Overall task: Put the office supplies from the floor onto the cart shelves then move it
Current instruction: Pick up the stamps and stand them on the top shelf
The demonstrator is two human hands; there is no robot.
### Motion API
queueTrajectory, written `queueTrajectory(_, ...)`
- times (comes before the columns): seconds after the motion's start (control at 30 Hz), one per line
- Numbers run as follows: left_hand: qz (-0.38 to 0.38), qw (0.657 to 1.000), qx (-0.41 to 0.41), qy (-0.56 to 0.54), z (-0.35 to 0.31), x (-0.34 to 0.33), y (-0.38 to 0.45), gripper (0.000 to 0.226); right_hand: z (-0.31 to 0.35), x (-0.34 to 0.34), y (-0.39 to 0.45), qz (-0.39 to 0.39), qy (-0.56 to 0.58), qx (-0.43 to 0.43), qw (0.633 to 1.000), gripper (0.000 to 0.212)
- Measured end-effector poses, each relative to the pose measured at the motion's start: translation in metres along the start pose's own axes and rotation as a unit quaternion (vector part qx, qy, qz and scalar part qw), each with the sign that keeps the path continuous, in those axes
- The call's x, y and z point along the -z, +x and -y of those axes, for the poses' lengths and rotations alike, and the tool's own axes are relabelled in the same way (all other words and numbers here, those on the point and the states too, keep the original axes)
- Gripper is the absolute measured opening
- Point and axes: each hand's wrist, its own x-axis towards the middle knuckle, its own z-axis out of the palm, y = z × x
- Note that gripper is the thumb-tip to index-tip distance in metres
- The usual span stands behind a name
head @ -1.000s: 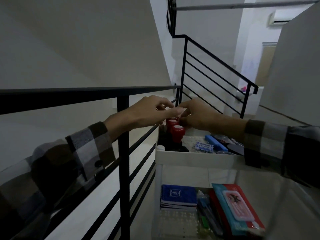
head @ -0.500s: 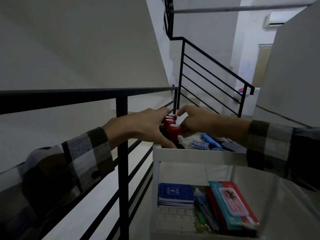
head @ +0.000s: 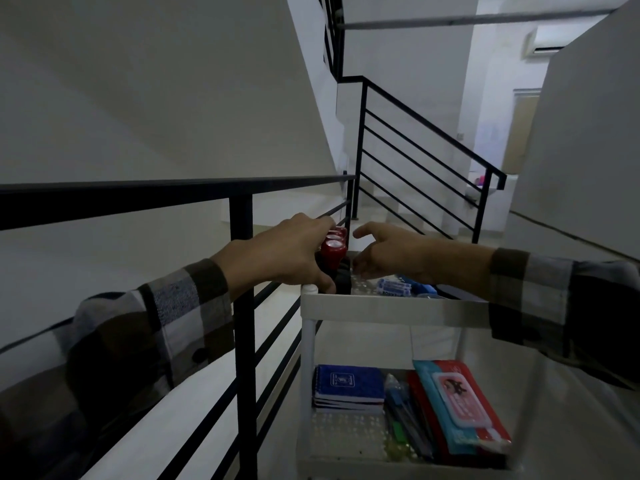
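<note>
A white cart (head: 381, 308) stands beside a black railing. At the left of its top shelf are several red-capped stamps (head: 333, 249), with a small blue packet (head: 394, 287) in the middle. My left hand (head: 280, 258) lies over the shelf's left rim, thumb down at the near corner and fingers curled beside the red caps. Just above the same shelf my right hand (head: 391, 254) hovers with its fingers spread, holding nothing. The lower shelf carries blue notebooks (head: 349, 379), pens (head: 405, 417) and a red and teal wipes pack (head: 457, 403).
The black metal railing (head: 138, 199) and its post (head: 242, 306) run close along the cart's left side, with a stairwell drop beyond. A second railing (head: 426, 140) slopes ahead. A white wall (head: 581, 161) rises on the right, with a lit doorway far off.
Both hands came down from a pinch above the red caps. My left hand settled on the cart's left rim and my right hand opened over the top shelf.
</note>
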Motion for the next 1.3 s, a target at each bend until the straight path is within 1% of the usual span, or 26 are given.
queueTrajectory(0.17,0.003,1.0,0.011,-0.005,0.001,0.001,0.001,0.096,-0.004,-0.001,0.001,-0.001,0.077,-0.015,0.997,0.06)
queueTrajectory(0.37,0.033,0.998,0.014,-0.053,0.004,0.002,-0.003,0.099,-0.004,-0.004,0.0,-0.015,0.027,-0.003,1.0,0.056)
queueTrajectory(0.47,0.035,0.997,0.015,-0.059,0.004,0.002,-0.002,0.098,0.001,-0.003,-0.002,-0.007,0.005,0.006,1.0,0.047)
queueTrajectory(0.57,0.035,0.998,0.01,-0.058,0.005,0.003,-0.002,0.099,0.003,-0.002,-0.006,-0.009,-0.097,0.032,0.995,0.035)
queueTrajectory(0.63,0.036,0.998,0.005,-0.053,0.005,0.004,-0.002,0.101,0.004,-0.002,-0.007,-0.016,-0.168,0.061,0.984,0.034)
queueTrajectory(0.8,0.039,0.997,0.005,-0.069,0.005,0.004,-0.003,0.097,0.005,-0.002,-0.004,-0.015,-0.268,0.113,0.957,0.034)
queueTrajectory(0.9,0.042,0.997,0.0,-0.062,0.006,0.002,-0.002,0.091,0.003,-0.003,-0.002,-0.016,-0.297,0.126,0.946,0.035)
queueTrajectory(1.0,0.043,0.997,0.0,-0.057,0.007,0.0,0.0,0.092,0.003,-0.005,-0.001,-0.013,-0.3,0.118,0.946,0.036)
queueTrajectory(1.13,0.024,0.996,-0.003,-0.082,0.008,-0.001,0.0,0.094,0.009,-0.002,-0.003,-0.015,-0.282,0.106,0.953,0.041)
queueTrajectory(1.23,0.025,0.995,0.001,-0.096,0.01,0.0,0.0,0.092,0.013,0.008,-0.007,-0.042,-0.234,0.113,0.965,0.039)
queueTrajectory(1.3,0.032,0.993,0.006,-0.11,0.012,0.0,0.0,0.088,0.015,0.016,-0.012,-0.04,-0.188,0.118,0.974,0.036)
